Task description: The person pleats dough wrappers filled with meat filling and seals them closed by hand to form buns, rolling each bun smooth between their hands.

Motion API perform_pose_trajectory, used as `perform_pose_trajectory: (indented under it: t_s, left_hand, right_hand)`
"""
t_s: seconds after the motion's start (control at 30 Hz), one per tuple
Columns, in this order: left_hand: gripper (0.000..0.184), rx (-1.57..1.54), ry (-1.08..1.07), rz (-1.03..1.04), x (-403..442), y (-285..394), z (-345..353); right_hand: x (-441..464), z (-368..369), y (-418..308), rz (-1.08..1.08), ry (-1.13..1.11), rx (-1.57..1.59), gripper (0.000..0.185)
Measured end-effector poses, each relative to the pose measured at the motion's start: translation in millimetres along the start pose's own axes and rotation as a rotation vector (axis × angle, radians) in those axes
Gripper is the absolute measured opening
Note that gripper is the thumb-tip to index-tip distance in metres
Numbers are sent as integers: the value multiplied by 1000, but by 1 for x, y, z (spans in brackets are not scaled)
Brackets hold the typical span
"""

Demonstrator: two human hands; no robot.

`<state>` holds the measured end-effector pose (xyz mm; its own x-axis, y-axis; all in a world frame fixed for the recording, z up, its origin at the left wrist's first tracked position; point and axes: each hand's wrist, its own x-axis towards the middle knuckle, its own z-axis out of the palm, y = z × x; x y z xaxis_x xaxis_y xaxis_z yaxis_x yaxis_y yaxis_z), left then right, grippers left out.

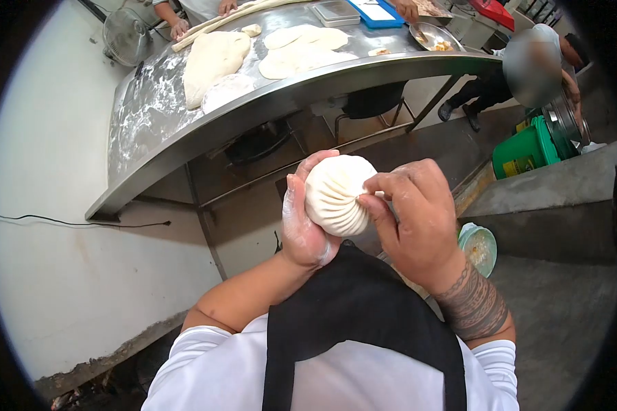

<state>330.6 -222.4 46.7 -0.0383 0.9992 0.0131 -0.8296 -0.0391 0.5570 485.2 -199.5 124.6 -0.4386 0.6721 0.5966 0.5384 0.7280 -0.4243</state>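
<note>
A round, pleated white dough bun (pixel 337 195) is held up in front of my chest, its folds gathering at a point on its right side. My left hand (pixel 301 222), dusted with flour, cups the bun from the left and below, palm and fingers wrapped round it. The thumb and index finger of my right hand (pixel 415 216) pinch the gathered dough at the pleats' centre. What fills the bun cannot be seen.
Beyond my hands stands a floured metal table (pixel 151 127) with flat dough sheets (pixel 216 61), a blue tray (pixel 377 14) and a metal bowl (pixel 435 38). Co-workers' hands show at its far side. Another person bends near a green bin (pixel 528 147) at right.
</note>
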Motion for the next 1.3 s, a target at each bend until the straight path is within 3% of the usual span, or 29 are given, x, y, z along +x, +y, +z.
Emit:
perform_pose_trajectory:
  t_s: [0.5,0.6,0.7,0.8,0.83,0.93,1.07,1.1,1.2,1.3]
  left_hand:
    - [73,-48,23,-80,-8,10,-1]
    - [76,-144,17,-169,-6,7,-6]
    - [80,-330,-9,-305,-4,6,-9]
    - [79,-376,-109,-279,1,5,0]
    - [80,-385,-150,-254,4,3,1]
    - [82,-268,38,-145,16,-7,26]
    - [87,156,-55,138,34,-32,63]
    - [87,100,-32,120,37,-31,71]
    - [84,104,-56,55,44,-38,61]
    - [83,71,-48,25,46,-41,60]
  right_hand:
    - [10,-2,2,-184,-100,-41,20]
    - [2,0,9,-199,-129,11,30]
    - [1,-9,13,6,-15,304,57]
    - [-14,-1,28,249,168,681,86]
    - [-17,2,33,309,84,785,96]
    - [-21,45,32,349,275,1189,92]
    - [1,37,44,432,511,1596,96]
    - [5,33,48,398,549,1591,95]
    - [-3,34,71,232,353,1332,92]
    - [-3,35,68,228,357,1285,88]
